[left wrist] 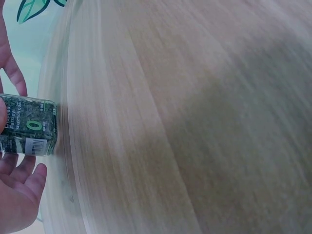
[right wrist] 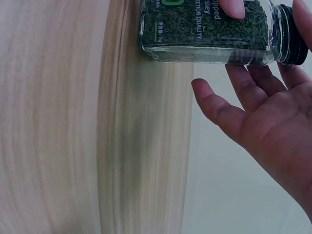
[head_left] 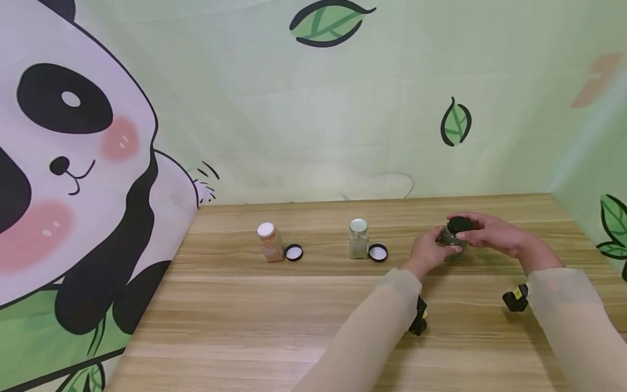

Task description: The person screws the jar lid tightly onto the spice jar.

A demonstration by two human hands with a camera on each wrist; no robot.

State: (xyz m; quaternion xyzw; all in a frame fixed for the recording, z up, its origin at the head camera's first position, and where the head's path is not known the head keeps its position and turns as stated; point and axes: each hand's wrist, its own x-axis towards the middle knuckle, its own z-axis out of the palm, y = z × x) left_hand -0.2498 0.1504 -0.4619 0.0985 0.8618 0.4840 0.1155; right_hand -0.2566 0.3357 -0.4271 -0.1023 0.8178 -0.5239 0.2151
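Observation:
A glass jar of chopped parsley [head_left: 456, 251] stands roughly upright at the right of the table, its base at or close to the wood. My left hand [head_left: 428, 251] grips the jar's body from the left, with the thumb across the front. From the other side my right hand [head_left: 497, 235] holds the black lid [head_left: 460, 224] between thumb and fingers. The lid sits on the jar's neck. In the right wrist view the right hand's fingers [right wrist: 243, 92] spread beside the glass, and the green leaves and label show. The left wrist view shows the jar's barcode side [left wrist: 36, 124].
To the left stand two more jars, one with orange-brown contents [head_left: 271, 247] and one with pale contents [head_left: 358, 245], both with white tops. A black-rimmed lid [head_left: 294, 252] lies beside the first, another lid [head_left: 378, 252] beside the second. A printed cloth wall [head_left: 303, 136] rises behind the wooden table [head_left: 274, 326].

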